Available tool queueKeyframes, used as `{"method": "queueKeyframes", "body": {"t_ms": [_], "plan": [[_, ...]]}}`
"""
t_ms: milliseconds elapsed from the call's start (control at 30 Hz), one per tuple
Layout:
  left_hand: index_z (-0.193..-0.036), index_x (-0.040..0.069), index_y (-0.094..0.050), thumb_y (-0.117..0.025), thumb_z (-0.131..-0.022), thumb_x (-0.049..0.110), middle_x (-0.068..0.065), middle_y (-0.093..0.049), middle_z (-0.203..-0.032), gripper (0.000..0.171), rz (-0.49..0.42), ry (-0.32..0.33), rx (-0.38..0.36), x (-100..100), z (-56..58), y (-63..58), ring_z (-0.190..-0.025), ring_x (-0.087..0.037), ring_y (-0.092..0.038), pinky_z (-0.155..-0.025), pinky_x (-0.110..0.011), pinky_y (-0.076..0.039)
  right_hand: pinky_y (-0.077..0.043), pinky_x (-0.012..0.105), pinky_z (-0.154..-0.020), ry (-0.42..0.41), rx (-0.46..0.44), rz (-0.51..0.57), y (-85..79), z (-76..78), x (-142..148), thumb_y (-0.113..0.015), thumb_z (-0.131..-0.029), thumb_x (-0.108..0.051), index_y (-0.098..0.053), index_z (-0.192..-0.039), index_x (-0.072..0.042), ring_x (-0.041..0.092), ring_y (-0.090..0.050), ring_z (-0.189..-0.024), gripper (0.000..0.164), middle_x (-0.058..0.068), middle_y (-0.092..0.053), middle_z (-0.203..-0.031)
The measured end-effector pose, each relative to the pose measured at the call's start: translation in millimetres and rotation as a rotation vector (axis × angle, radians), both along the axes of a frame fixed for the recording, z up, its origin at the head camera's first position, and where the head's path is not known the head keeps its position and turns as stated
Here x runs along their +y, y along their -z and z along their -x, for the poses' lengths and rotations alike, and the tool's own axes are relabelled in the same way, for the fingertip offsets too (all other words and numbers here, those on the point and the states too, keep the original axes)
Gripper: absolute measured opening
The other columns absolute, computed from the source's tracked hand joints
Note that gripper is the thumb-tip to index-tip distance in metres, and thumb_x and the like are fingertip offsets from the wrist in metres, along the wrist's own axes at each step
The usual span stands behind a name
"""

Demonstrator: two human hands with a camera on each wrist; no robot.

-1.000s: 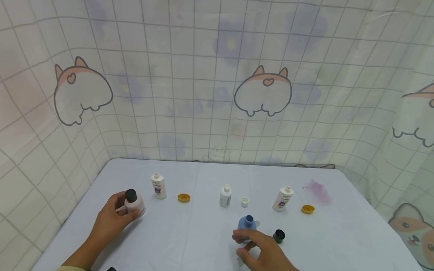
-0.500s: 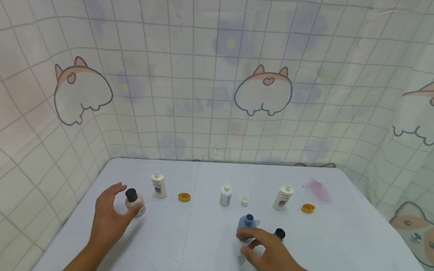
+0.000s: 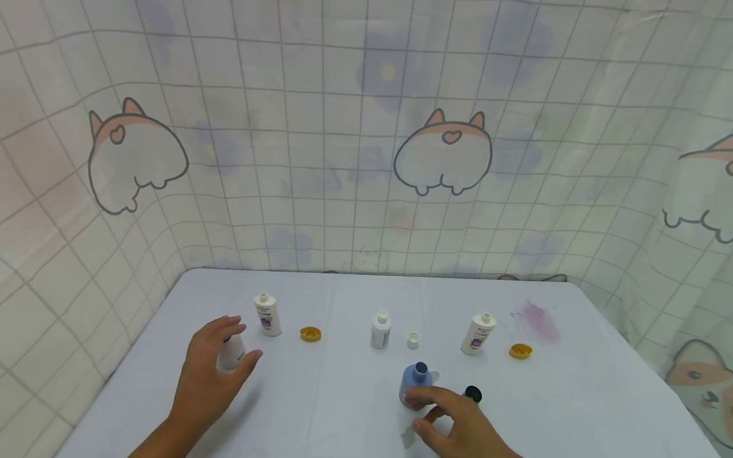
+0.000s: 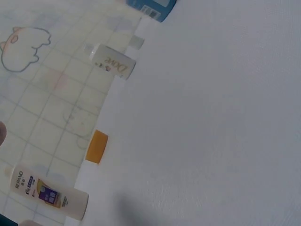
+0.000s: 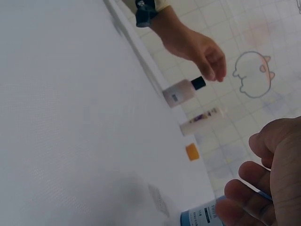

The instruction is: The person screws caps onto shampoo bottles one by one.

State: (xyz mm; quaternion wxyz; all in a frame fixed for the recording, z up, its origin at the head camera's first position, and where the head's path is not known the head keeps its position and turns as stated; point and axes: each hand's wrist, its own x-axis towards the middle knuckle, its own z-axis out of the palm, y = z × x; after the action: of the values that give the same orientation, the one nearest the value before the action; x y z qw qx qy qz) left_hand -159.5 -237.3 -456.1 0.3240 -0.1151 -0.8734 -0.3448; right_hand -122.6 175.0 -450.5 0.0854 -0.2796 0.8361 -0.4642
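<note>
The task's landmark, a blue plastic bottle with a bare round neck (image 3: 415, 378), stands upright on the white-covered desk (image 3: 321, 394). The right hand (image 3: 455, 420) is just in front of it, thumb and fingers apart and loosely bent; its fingertips overlap the bottle's body, and whether they touch it I cannot tell. A round black plastic cap (image 3: 473, 394) sits to the blue bottle's right, partly hidden by that hand.

Well to the left of the blue bottle, a pale pink rounded bottle (image 3: 231, 353) stands upright, topped by a black cap (image 5: 198, 83). The left hand (image 3: 209, 375) is just beside it, thumb and fingers spread apart, partly covering it in the head view.

Behind the blue bottle and slightly left stands a small white bottle (image 3: 380, 331); directly behind, a small white cap (image 3: 413, 341).
</note>
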Motion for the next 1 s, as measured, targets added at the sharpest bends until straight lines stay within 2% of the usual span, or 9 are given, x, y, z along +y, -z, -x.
{"method": "queueKeyframes", "body": {"t_ms": [67,133,267,333,433,667,800,933,1000], "plan": [[-0.117,0.016,-0.059,-0.084,-0.071,0.023,0.003,-0.052,-0.127,0.053,-0.003,0.010,-0.045,5,-0.9,1.9,-0.122,-0.020,-0.041,-0.100,-0.014,-0.027,-0.054,0.026,-0.077,0.005,-0.017,-0.008,-0.5,0.2,0,-0.060,-0.092,-0.034,-0.054,-0.128,-0.014,0.018,-0.059,-0.100,0.042,0.001,-0.061,-0.117],[-0.120,0.021,-0.056,-0.082,-0.074,0.029,0.006,-0.052,-0.127,0.054,-0.003,0.032,-0.105,10,-1.9,3.6,-0.121,-0.018,-0.042,-0.101,-0.019,-0.032,-0.054,0.027,-0.078,0.009,-0.031,-0.013,-0.9,0.1,0,-0.060,-0.093,-0.032,-0.054,-0.129,-0.014,0.018,-0.059,-0.100,0.041,0.001,-0.061,-0.117],[-0.123,0.027,-0.053,-0.074,-0.077,0.046,0.010,-0.052,-0.125,0.055,-0.006,0.078,-0.244,21,-3.5,4.9,-0.117,-0.017,-0.048,-0.094,-0.038,-0.046,-0.053,0.027,-0.077,0.031,-0.053,-0.028,-1.6,-0.7,1,-0.061,-0.092,-0.032,-0.054,-0.128,-0.015,0.013,-0.060,-0.096,0.041,0.000,-0.060,-0.116],[-0.123,0.029,-0.053,-0.072,-0.076,0.052,0.013,-0.053,-0.123,0.055,-0.017,0.111,-0.305,28,-3.3,5.0,-0.114,-0.019,-0.051,-0.091,-0.044,-0.048,-0.053,0.027,-0.077,0.034,-0.045,-0.019,-1.9,-1.1,2,-0.061,-0.092,-0.033,-0.054,-0.128,-0.015,0.013,-0.060,-0.096,0.041,0.000,-0.060,-0.116],[-0.121,0.032,-0.054,-0.072,-0.074,0.054,0.017,-0.054,-0.121,0.055,-0.048,0.169,-0.365,38,-2.3,6.1,-0.110,-0.020,-0.053,-0.091,-0.044,-0.048,-0.054,0.027,-0.077,0.024,-0.003,0.010,-0.7,-0.9,4,-0.060,-0.092,-0.032,-0.054,-0.128,-0.014,0.017,-0.060,-0.099,0.041,0.001,-0.061,-0.116],[-0.120,0.038,-0.053,-0.071,-0.072,0.058,0.025,-0.052,-0.119,0.055,-0.053,0.241,-0.463,64,-1.9,10.1,-0.111,-0.014,-0.053,-0.094,-0.040,-0.046,-0.053,0.026,-0.077,0.036,-0.002,0.006,1.4,0.9,6,-0.062,-0.092,-0.027,-0.054,-0.128,-0.016,0.019,-0.059,-0.101,0.039,-0.001,-0.061,-0.115],[-0.122,0.037,-0.051,-0.072,-0.074,0.055,0.023,-0.052,-0.120,0.055,-0.029,0.295,-0.507,76,-0.2,11.6,-0.112,-0.012,-0.052,-0.095,-0.042,-0.045,-0.053,0.026,-0.078,0.051,0.002,-0.017,1.6,1.4,9,-0.062,-0.092,-0.029,-0.054,-0.129,-0.016,0.019,-0.059,-0.102,0.040,-0.002,-0.061,-0.115],[-0.124,0.035,-0.051,-0.071,-0.077,0.052,0.020,-0.051,-0.123,0.055,-0.015,0.351,-0.533,84,2.0,14.1,-0.113,-0.016,-0.052,-0.095,-0.045,-0.045,-0.053,0.026,-0.078,0.060,0.030,-0.034,3.0,0.7,13,-0.062,-0.092,-0.029,-0.054,-0.129,-0.017,0.016,-0.060,-0.100,0.039,-0.003,-0.061,-0.116],[-0.125,0.034,-0.051,-0.071,-0.077,0.052,0.020,-0.051,-0.123,0.055,-0.012,0.366,-0.552,88,3.1,15.1,-0.113,-0.017,-0.052,-0.095,-0.045,-0.045,-0.054,0.026,-0.077,0.073,0.016,-0.047,2.2,0.1,15,-0.062,-0.092,-0.028,-0.053,-0.129,-0.020,0.014,-0.060,-0.098,0.039,-0.004,-0.061,-0.116]]}}
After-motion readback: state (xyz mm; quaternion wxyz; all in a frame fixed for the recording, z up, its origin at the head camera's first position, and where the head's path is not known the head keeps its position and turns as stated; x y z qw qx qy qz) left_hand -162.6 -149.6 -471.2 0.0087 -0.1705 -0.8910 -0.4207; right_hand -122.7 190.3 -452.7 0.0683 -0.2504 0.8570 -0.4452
